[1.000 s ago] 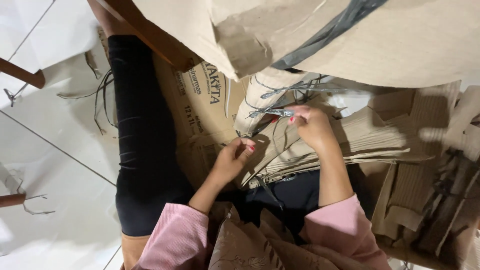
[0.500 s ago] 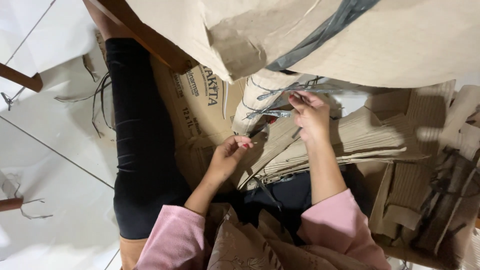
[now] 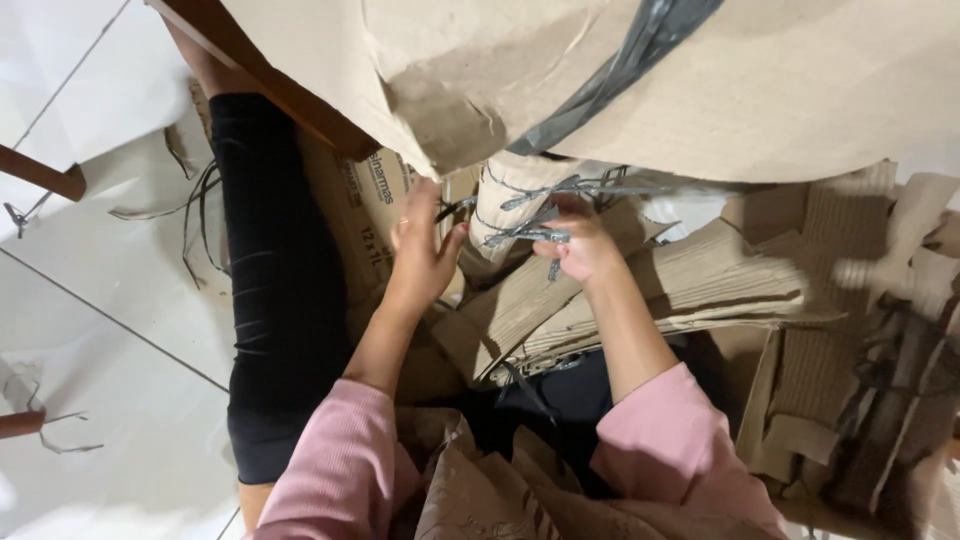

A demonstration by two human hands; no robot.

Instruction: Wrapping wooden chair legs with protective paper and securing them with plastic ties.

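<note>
A large sheet of brown cardboard (image 3: pixel 800 90), crossed by a strip of dark grey tape (image 3: pixel 640 50), filled the top of the view and overhung everything below. Under it lay a stack of flattened corrugated cardboard (image 3: pixel 700 290), its fluted edges showing, spread over the person's lap and off to the right. To the left, a leg in a black legging (image 3: pixel 280 300) stretched over the white tiled floor (image 3: pixel 100 250), where loose scraps of strapping lay.

At the middle stood a rolled cardboard bundle (image 3: pixel 510 215), pale and bound round with thin grey strapping (image 3: pixel 560 190). The left hand (image 3: pixel 425 250), wearing a ring, pressed against the bundle's left side with its fingers bent round it, bracing rather than gripping. The right hand (image 3: pixel 585 250) was clenched on a knotted tangle of the strapping just at the bundle's right, pinching the strands between thumb and fingers.

The bundle looked light but stiff, likely to crease if squeezed hard; holding it by its rolled side seemed soundest. The strapping looked thin, springy and slippery, with edges that could bite, so the knot appeared the surest place to take hold.
</note>
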